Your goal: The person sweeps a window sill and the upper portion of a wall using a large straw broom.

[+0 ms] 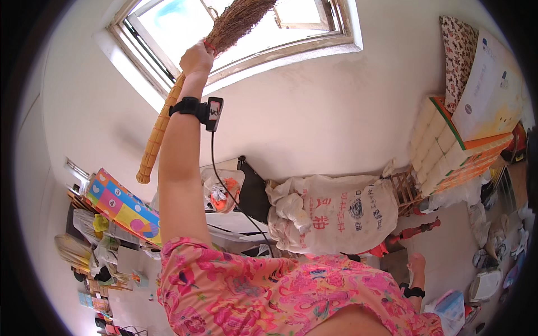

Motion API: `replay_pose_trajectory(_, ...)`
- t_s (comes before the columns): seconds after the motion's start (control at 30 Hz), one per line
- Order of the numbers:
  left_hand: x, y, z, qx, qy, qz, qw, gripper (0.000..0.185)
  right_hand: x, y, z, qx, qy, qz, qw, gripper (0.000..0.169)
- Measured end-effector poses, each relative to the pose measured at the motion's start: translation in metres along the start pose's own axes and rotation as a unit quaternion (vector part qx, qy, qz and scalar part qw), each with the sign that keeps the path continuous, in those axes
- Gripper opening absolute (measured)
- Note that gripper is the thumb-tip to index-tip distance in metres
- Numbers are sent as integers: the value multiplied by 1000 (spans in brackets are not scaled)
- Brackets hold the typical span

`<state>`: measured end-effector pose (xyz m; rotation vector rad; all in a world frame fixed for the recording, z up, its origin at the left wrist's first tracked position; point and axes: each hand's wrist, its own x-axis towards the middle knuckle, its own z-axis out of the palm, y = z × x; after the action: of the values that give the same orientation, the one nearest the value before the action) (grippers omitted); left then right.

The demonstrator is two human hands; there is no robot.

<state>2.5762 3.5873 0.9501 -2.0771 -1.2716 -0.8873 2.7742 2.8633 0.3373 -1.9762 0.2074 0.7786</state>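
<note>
My left hand (197, 58) is raised to the window at the top and grips a hand broom of dark brown brush (239, 23) with a pale bound handle (162, 126). Red binding shows beside the fist, and the handle runs down along the forearm. The bristles lie across the view of the open window (286, 50); whether they touch the frame, I cannot tell. A black strap with a small cabled device (214, 113) is on this wrist. My right hand (417, 261) hangs low at the right, beyond the pink floral clothing; its fingers are too small to read.
Below the window, a large white woven sack (336, 214) with printing stands by the wall, beside a plastic tub (222, 191). Stacked paper packs (437, 147), a white box (489, 92) and bagged items fill the right. A colourful box (122, 201) and bags line the left.
</note>
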Motion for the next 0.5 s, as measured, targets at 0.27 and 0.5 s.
replay_pose_trajectory(0.27, -47, -36, 22, -56, 123, 216, 967, 28, 2, 44, -11, 54, -10, 18, 998, 6)
replay_pose_trajectory(0.5, -21, -84, 78, 139, -46, 112, 983, 20, -34, 11, -6, 33, 80, -21, 996, 14)
